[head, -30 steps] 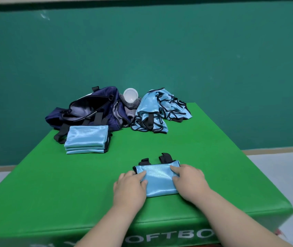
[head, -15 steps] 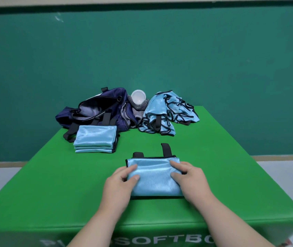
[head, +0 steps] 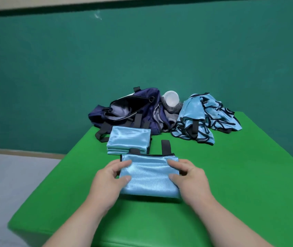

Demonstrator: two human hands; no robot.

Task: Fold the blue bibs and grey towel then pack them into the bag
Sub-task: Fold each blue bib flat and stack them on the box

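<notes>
A folded light-blue bib [head: 149,173] with black straps lies on the green table [head: 231,175] in front of me. My left hand [head: 110,180] grips its left edge, thumb on top. My right hand [head: 190,179] grips its right edge the same way. Just beyond sits a stack of folded blue bibs [head: 128,141]. Behind that stack the dark navy bag [head: 131,111] lies open. A heap of unfolded blue bibs [head: 204,118] lies at the back right. The grey towel [head: 170,111] is bunched between the bag and the heap.
A white cup [head: 171,98] lies on the grey towel, mouth toward me. A dark green wall rises behind the table. The table's left edge drops to a pale floor [head: 8,184]. Bare green surface spreads to the right of my hands.
Both hands shifted from pressing on top of the bib to gripping its side edges. The bib now sits closer to the folded stack, and my view has swung to the left.
</notes>
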